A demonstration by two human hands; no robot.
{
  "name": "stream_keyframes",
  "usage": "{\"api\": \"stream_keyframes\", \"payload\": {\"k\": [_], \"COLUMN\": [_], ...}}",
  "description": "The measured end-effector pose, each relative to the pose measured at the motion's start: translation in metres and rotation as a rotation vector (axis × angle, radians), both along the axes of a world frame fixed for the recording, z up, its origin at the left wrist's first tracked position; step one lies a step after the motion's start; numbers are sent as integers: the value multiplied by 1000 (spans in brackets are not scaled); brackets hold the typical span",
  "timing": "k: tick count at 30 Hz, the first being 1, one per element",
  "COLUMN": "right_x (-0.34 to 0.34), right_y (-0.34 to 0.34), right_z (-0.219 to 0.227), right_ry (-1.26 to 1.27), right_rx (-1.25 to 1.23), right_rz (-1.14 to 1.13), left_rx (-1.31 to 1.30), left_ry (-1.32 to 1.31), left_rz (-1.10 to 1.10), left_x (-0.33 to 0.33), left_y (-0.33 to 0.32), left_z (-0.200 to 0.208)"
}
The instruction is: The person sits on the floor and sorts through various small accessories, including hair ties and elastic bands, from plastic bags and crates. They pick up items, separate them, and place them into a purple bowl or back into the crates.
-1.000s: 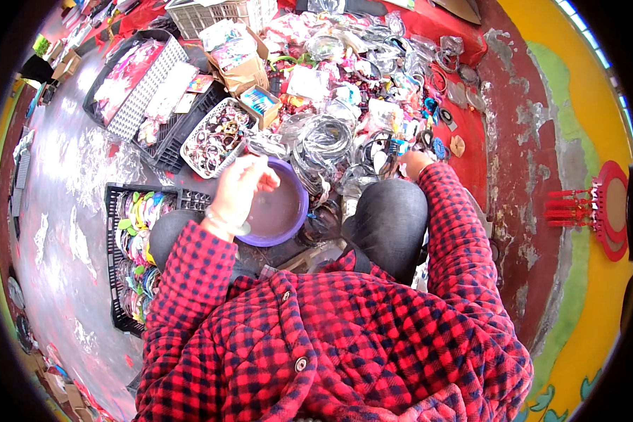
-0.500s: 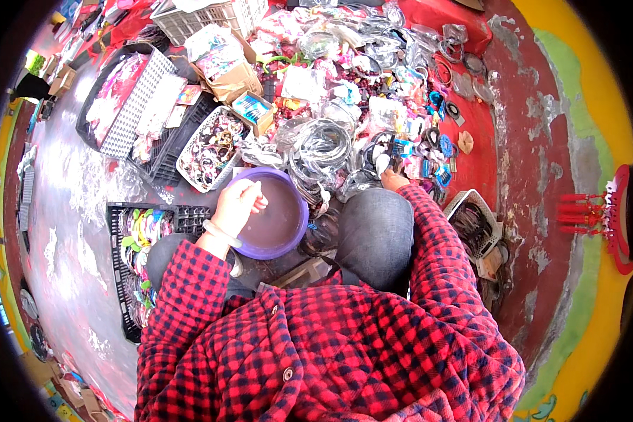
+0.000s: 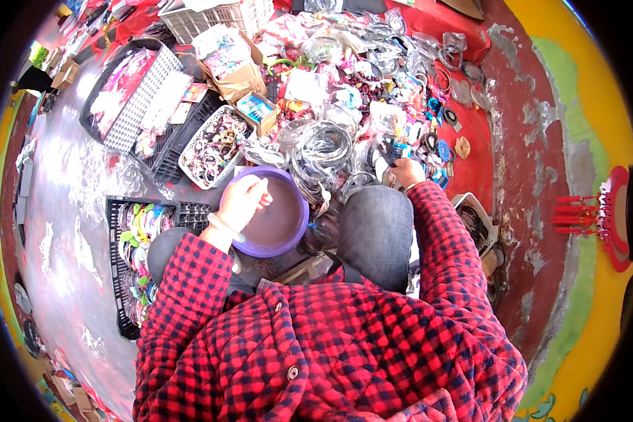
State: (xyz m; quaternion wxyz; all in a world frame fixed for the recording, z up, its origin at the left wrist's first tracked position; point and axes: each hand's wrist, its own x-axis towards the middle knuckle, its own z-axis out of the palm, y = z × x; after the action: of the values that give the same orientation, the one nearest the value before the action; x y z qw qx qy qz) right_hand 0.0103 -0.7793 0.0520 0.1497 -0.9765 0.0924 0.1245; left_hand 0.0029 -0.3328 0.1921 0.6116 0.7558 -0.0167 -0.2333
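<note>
My left hand (image 3: 244,203), with a pale bangle on its wrist, is over the left side of a purple basin (image 3: 304,224) that holds murky greyish water. Its fingers are curled in a pinch; what they hold, if anything, is too small to name. At the right edge of the heap, beyond my knee, is my right hand (image 3: 407,172). Its fingers are bent beside a black-and-white item (image 3: 382,159) and blue-carded packets. Whatever lies in those fingers is hidden. Coiled clear-wrapped bands (image 3: 325,144) lie between the two hands.
A white basket (image 3: 211,156) of small hair ties stands behind the basin, near an open carton (image 3: 258,111). A black crate (image 3: 122,276) of colourful bands is at my left. Another basket (image 3: 477,219) stands right of my knee. Wrapped goods cover the red cloth (image 3: 473,130).
My right hand has shifted slightly right and farther away, showing more of its back. My left hand stays pinched over the basin, almost unmoved.
</note>
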Motion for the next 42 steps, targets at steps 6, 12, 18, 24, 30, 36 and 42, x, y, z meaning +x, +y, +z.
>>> {"api": "stream_keyframes", "payload": {"k": [6, 12, 18, 24, 30, 36, 42], "right_x": [13, 17, -2, 10, 60, 39, 35], "right_y": [24, 119, 252, 277, 229, 239, 254], "right_z": [107, 188, 235, 184, 212, 224, 232], "right_ry": [-56, -403, -486, -319, -7, -210, -488], "right_rx": [819, 532, 437, 669, 2061, 1918, 1668], "right_rz": [-181, 462, 856, 529, -602, -167, -15], "left_rx": [-68, -675, -1101, -931, -401, -61, 4], "left_ry": [6, 163, 156, -49, -421, -498, -575], "left_rz": [15, 31, 107, 217, -59, -188, -335], "left_x": [-1, 2, 3, 8, -2, -5, -10], "left_y": [7, 8, 19, 37, 27, 26, 14], "left_z": [2, 27, 60, 60, 61, 48, 50]}}
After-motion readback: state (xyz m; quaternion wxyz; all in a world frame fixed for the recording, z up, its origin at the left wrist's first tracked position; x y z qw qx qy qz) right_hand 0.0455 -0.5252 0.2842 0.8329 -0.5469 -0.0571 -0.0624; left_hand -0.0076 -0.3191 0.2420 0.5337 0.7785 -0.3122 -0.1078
